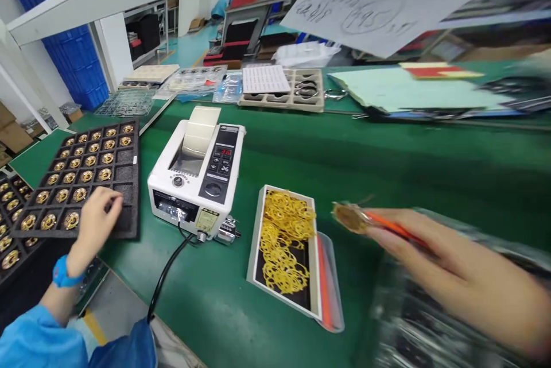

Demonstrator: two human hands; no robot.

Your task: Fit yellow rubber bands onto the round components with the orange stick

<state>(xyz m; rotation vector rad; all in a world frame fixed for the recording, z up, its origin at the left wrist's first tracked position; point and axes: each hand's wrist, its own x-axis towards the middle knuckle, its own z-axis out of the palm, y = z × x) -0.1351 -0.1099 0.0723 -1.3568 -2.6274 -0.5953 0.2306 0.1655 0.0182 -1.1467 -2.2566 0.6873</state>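
My left hand is over the front right part of a black foam tray. Its fingers are curled together, and whatever they may hold is hidden. Rows of round gold-coloured parts sit in the tray's square pockets. On the right, my right hand grips a slim orange-handled tool, blurred by motion. At the tool's tip is a brownish-gold piece; whether it is held or belongs to the tool is unclear. Left of that tip stands a white box with yellow rubber bands.
A white tape dispenser stands between the tray and the box, its black cable running off the front edge. A clear plastic lid lies beside the box. Clear plastic trays are under my right forearm. Written paper hangs overhead.
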